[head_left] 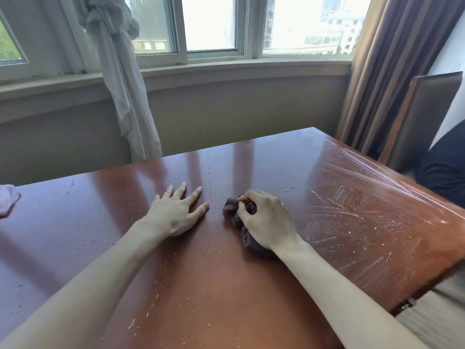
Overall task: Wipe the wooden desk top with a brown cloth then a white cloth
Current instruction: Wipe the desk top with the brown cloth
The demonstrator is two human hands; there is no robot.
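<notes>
Brown cloth [247,230] sits bunched up near the middle of the wooden surface [196,285]. The right hand [265,219] is on top of it, with fingers curled round the cloth and holding it tight against the wood. Part of the cloth sticks out in front of the fingers and part sticks out under the wrist.

The left hand [176,210] lies flat on the surface just beside the cloth, a little to its left. Its fingers are straight and spread, and it holds nothing.

Small crumbs and drops [208,172] are dotted over the middle and left parts of the surface. Near the right edge the wood has pale wet streaks [352,205].

A light cloth [7,200] shows at the far left edge, only partly in view.

Past the far edge there is a window [208,23] with a pale tied curtain [118,79] hanging in front of it. A brown curtain [392,61] hangs at the right. A chair [422,117] stands by the far right corner, just beside the surface. Nothing lies between the hands and the streaks.
</notes>
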